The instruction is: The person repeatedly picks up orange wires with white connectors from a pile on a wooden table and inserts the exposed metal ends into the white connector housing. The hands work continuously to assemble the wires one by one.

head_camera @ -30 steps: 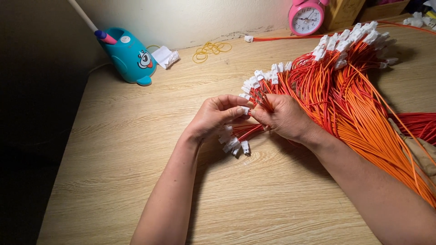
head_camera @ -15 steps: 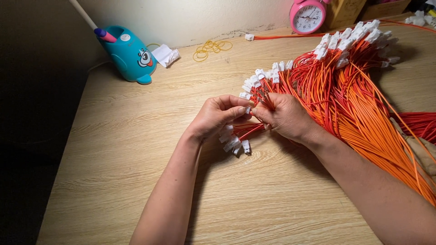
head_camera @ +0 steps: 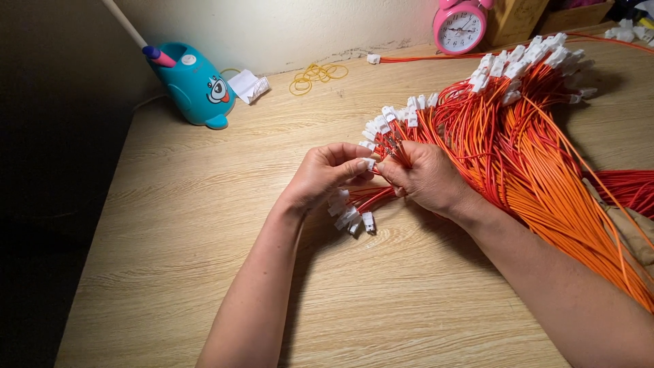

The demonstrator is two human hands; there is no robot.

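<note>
- Left hand (head_camera: pixel 325 178): knuckles up, fingers curled, thumb and forefinger pinched at the tip.
- Right hand (head_camera: pixel 426 178): back up, fingers bent inward, fingertips meeting the left's.
- Both forearms bare, angling in from below.

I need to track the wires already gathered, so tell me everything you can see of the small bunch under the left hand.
The small bunch is a handful of red wires, each ending in a white plastic plug. It lies flat on the wooden table, plugs fanned toward the person. The left hand covers its upper part; the right hand hides where the wires run on. How many wires it holds cannot be told.
</note>
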